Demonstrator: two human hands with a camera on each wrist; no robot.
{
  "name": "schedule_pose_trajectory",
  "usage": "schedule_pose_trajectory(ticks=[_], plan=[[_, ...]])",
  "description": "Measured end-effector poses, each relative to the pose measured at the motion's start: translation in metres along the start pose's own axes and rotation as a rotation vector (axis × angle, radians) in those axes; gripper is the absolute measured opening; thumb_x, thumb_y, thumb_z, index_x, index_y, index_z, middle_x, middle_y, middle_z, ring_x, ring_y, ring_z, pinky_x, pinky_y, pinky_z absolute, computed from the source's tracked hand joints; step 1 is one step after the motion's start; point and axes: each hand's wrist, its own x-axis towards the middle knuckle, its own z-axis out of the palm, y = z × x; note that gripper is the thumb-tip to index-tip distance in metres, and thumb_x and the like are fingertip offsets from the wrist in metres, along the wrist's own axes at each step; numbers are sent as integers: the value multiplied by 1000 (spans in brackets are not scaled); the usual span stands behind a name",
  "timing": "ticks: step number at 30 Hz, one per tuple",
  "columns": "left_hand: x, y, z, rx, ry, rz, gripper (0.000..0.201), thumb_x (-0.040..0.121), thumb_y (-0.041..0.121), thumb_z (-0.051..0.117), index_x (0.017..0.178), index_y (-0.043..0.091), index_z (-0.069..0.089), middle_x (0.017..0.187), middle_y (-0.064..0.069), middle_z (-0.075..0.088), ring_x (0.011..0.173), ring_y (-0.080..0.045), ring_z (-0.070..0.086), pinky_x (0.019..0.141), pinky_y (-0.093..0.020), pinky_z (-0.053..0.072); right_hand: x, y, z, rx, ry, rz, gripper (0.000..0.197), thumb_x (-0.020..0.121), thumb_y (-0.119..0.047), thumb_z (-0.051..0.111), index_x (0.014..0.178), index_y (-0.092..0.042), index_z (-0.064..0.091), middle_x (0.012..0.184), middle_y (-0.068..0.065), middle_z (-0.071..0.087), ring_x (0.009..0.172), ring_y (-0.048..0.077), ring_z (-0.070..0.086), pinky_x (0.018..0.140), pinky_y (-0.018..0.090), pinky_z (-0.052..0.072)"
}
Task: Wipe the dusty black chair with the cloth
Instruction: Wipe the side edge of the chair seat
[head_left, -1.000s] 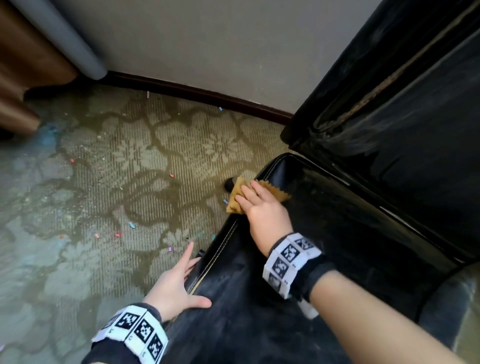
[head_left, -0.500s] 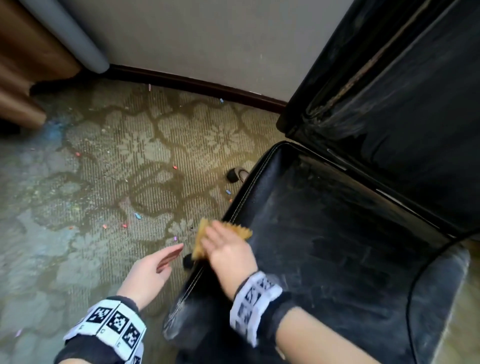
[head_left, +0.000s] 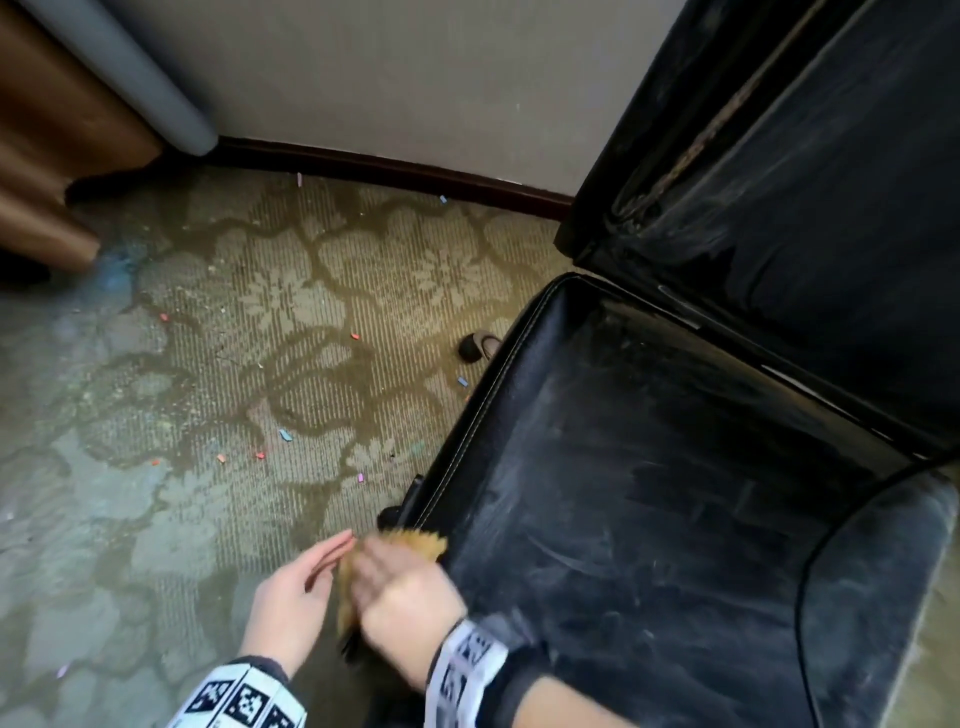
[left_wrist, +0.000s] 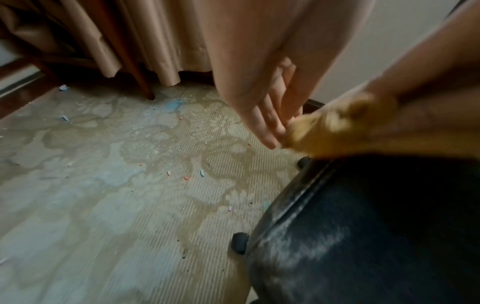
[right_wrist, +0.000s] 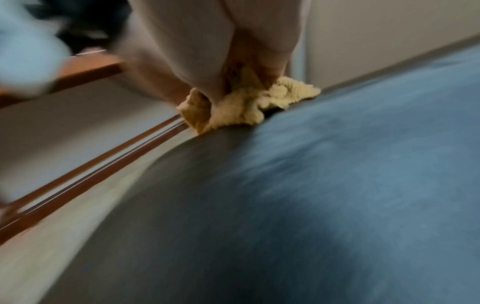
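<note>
Right hand (head_left: 400, 592) is down on the near left corner of the black chair (head_left: 649, 509) seat, palm down, fingers bunching the yellow cloth (head_left: 410, 543) against the seat edge. In the right wrist view the cloth (right_wrist: 241, 109) crumples under the fingertips, pressed onto the dusty seat (right_wrist: 311, 205). Left hand (head_left: 296, 603) hovers just beside it over the carpet (head_left: 208, 364), fingers straight and together, holding nothing, fingertips (left_wrist: 270, 142) right at the cloth's (left_wrist: 335, 127) edge. Motion blur on both hands.
</note>
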Motion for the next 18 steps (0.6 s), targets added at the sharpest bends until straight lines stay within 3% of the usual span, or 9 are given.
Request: schedule_pose_trajectory(ticks=[3, 5, 7, 8, 9, 12, 14, 16, 18], plan=[[5, 5, 2, -59, -32, -50, 44, 91, -11, 43, 120, 19, 59, 112, 1, 65, 112, -18, 59, 109, -39, 37, 0, 0, -3, -122, 136, -88, 47, 75, -20, 31, 76, -18, 77, 85, -9, 75, 89, 9, 68, 80, 21, 55], [6, 11, 3, -59, -50, -49, 42, 92, -7, 43, 124, 15, 57, 114, 0, 65, 111, -15, 58, 109, -34, 35, -8, -7, 14, -146, 38, -125, 44, 80, -21, 33, 79, -17, 77, 86, -8, 74, 90, 10, 67, 87, 23, 50], [6, 19, 4, -76, -83, -19, 41, 93, -5, 43, 122, 21, 56, 117, -1, 65, 110, -14, 58, 108, -30, 35, -13, -3, 27, -65, 44, -289, 37, 86, -23, 39, 84, -19, 75, 93, -7, 73, 95, 13, 66, 92, 25, 46], [7, 23, 4, -46, -84, 10, 41, 94, -3, 45, 120, 26, 55, 120, -1, 65, 110, -13, 58, 107, -28, 35, -10, 5, 18, -73, 77, -306, 35, 88, -21, 39, 88, -20, 74, 98, -5, 72, 99, 15, 65, 91, 27, 47], [8, 28, 4, 2, -81, 45, 41, 94, 1, 47, 120, 31, 55, 122, 0, 64, 109, -11, 58, 105, -26, 36, -3, 16, 2, -128, 234, -346, 34, 90, -17, 38, 97, -17, 72, 106, -1, 69, 105, 18, 61, 92, 28, 48], [19, 57, 6, 33, -81, 191, 51, 94, 12, 51, 125, 51, 41, 131, 3, 58, 104, -8, 57, 94, -18, 40, 32, 65, -74, -238, 395, -224, 40, 94, -11, 28, 117, 0, 60, 129, 15, 54, 126, 28, 45, 105, 38, 37], [24, 80, 13, 63, -94, 303, 55, 93, 15, 53, 129, 51, 32, 140, -1, 51, 123, -11, 51, 103, -20, 34, 44, 95, -128, -303, 647, -190, 44, 93, -13, 26, 114, 2, 61, 133, 17, 52, 132, 28, 40, 108, 34, 34], [28, 100, 30, 148, -150, 433, 60, 92, 22, 56, 135, 47, 24, 152, 9, 27, 139, -7, 29, 110, -15, 17, 43, 126, -161, -211, 611, -35, 38, 101, -14, 28, 132, -8, 49, 151, 6, 30, 143, 19, 18, 112, 26, 16], [29, 112, 50, 235, -185, 477, 71, 90, 26, 59, 141, 43, 13, 151, 20, 3, 140, 1, 12, 107, -10, 7, 41, 141, -177, -110, 603, 149, 40, 100, -10, 29, 138, -13, 42, 155, 0, 22, 144, 19, 10, 115, 29, 15]])
